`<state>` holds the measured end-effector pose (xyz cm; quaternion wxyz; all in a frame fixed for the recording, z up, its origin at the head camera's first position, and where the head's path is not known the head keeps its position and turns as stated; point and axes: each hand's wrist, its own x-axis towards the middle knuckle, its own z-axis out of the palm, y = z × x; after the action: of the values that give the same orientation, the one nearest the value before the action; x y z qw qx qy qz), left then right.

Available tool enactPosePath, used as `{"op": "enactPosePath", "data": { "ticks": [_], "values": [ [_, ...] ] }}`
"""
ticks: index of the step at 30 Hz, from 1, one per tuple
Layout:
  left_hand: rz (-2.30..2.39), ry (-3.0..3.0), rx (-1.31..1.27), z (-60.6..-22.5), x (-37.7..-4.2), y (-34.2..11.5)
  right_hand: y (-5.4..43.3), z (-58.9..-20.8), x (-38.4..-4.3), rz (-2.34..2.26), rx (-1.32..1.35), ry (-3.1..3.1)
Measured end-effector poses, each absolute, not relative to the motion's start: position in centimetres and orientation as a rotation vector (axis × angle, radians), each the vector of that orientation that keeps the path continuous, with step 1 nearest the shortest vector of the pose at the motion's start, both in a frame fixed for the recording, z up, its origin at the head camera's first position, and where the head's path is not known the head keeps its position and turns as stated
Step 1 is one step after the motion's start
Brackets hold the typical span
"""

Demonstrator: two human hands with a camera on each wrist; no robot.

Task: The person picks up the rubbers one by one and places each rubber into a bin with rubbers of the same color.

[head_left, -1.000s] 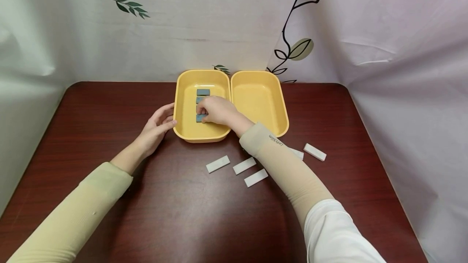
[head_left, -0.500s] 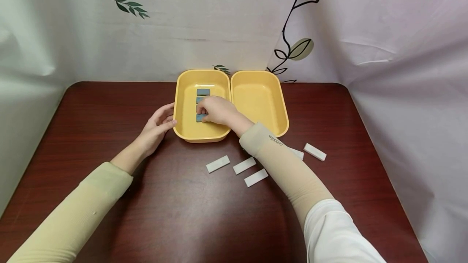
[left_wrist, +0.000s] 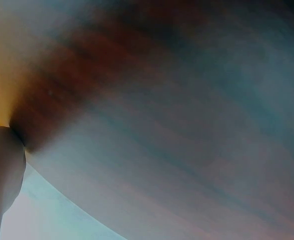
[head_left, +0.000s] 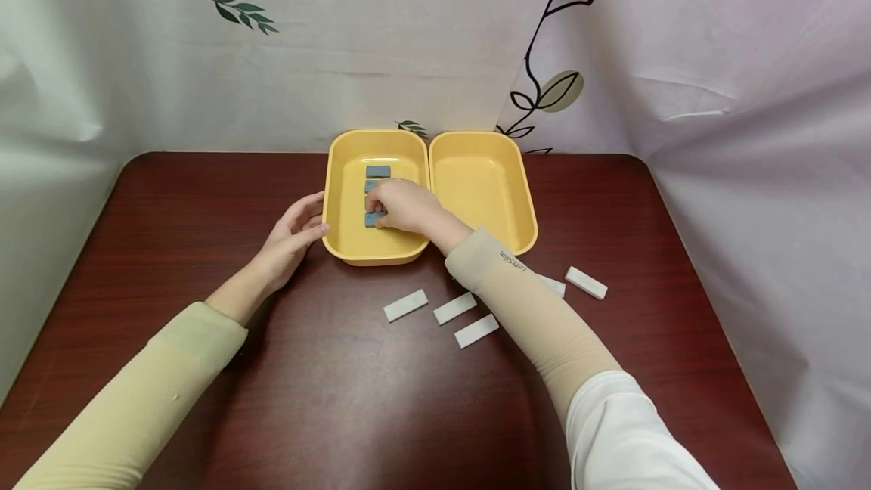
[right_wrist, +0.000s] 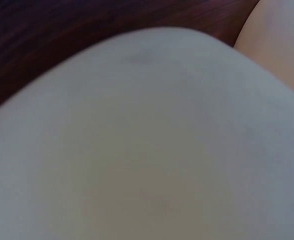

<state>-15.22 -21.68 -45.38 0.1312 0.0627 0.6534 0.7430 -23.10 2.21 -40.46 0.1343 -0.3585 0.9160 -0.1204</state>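
Observation:
Inside the left yellow tray, several blue-grey domino-like blocks lie in a column. My right hand reaches in from the right with curled fingers, pinching the nearest blue-grey block. That hand partly covers the blocks in the middle of the column. Along the tray's left outer wall, my left hand rests with fingers extended and thumb at the rim. A fingertip touches the tray's yellow edge in the left wrist view. The right wrist view shows mostly pale sleeve.
A second yellow tray stands against the first one on the right. Several white blocks lie scattered on the dark red table, one partly behind the right sleeve. White patterned cloth hangs behind and at both sides.

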Motion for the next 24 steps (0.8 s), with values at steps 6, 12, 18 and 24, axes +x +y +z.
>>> {"op": "enactPosePath", "data": {
  "ticks": [6, 12, 18, 24],
  "values": [
    [2.139, 1.899, 0.175, -45.32, -15.24, -21.72, 2.28, -40.52, -23.13, -0.364, -1.032, 2.655],
    [2.141, 1.898, 0.185, -45.39, -15.30, -21.77, 2.30, -40.53, -23.15, -0.366, -1.031, 2.657],
    [2.162, 1.894, 0.208, -45.56, -15.39, -21.74, 2.26, -40.47, -23.10, -0.372, -1.032, 2.658],
    [2.160, 1.891, 0.196, -45.64, -15.40, -21.78, 2.22, -40.46, -23.07, -0.365, -1.020, 2.656]
  ]
}}
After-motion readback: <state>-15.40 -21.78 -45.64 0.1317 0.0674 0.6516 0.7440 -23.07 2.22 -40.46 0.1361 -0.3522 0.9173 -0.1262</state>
